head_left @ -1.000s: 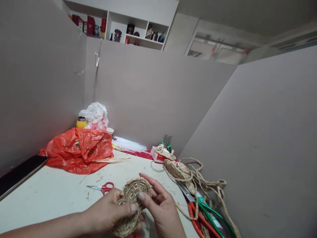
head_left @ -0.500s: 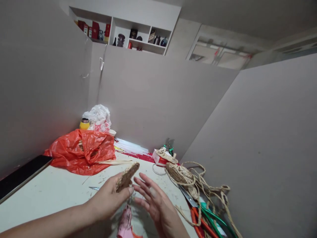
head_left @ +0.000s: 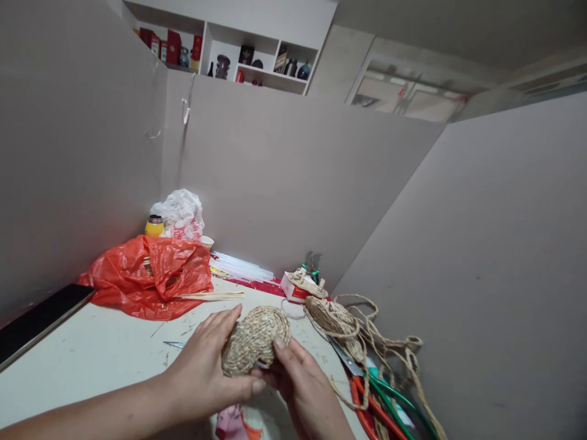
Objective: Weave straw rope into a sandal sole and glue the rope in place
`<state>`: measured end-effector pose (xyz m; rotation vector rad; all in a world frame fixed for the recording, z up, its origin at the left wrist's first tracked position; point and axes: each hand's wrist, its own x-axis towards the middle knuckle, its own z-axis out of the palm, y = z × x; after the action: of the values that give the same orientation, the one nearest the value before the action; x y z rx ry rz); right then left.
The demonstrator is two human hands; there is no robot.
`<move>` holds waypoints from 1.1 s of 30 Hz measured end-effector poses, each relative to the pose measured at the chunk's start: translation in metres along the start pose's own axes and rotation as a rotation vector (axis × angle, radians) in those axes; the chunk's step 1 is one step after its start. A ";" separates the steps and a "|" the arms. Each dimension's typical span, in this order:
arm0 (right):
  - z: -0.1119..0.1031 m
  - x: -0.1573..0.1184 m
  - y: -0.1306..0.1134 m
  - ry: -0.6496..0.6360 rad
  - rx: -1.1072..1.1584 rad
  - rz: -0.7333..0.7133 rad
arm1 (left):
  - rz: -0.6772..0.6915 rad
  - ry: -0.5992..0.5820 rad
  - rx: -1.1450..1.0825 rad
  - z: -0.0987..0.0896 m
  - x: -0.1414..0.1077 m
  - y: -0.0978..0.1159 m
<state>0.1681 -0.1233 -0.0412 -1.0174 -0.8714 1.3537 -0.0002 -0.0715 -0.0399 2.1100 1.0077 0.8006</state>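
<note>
Between both hands is a coiled straw-rope piece, flat and rounded, its face with the rows of coil turned toward me. My left hand grips its left edge, thumb below and fingers behind. On the right edge, my right hand pinches it with the thumb in front; the other fingers are partly hidden underneath. Below the hands, a pink tool, partly covered, lies on the table beside something orange. The tip of a pointed metal blade shows left of my left wrist.
A red plastic bag and a dark tablet-like slab lie at left. To the right are a straw rope bundle, orange-handled scissors and green handles. Translucent sticks lie at the back, against grey partitions.
The coiled piece has turned from edge-on to face me. My right hand, spread and apart from it before, has closed on its right edge.
</note>
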 end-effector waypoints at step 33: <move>0.006 -0.008 0.004 0.010 0.052 0.011 | 0.048 0.015 -0.159 -0.006 0.003 -0.002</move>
<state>0.1610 -0.1314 -0.0425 -0.9894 -0.8199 1.3726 -0.0042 -0.0658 -0.0372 2.0011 0.8739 0.8913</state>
